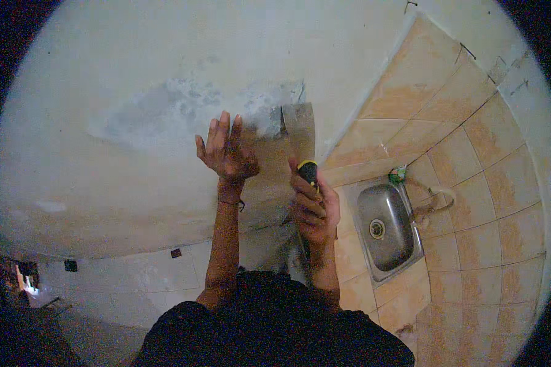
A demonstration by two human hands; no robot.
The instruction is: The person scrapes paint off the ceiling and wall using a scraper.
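My right hand (315,208) is closed around the black and yellow handle of a putty knife (299,129). Its broad, dull grey-brown blade points up at the pale wall (159,165), over the right end of a rough grey-white patch (165,107). Whether the blade's edge touches the wall, I cannot tell. To the left, my left hand (226,150) is raised in front of the wall just below the patch, holding nothing, with its fingers stretched out and apart. A thin dark band circles that wrist.
A steel sink (386,226) is set into a tiled counter at the right, with a small green item (398,174) at its far corner. Orange and cream tiles (471,202) cover the wall beside it. Paler tiles (134,275) run along the lower left.
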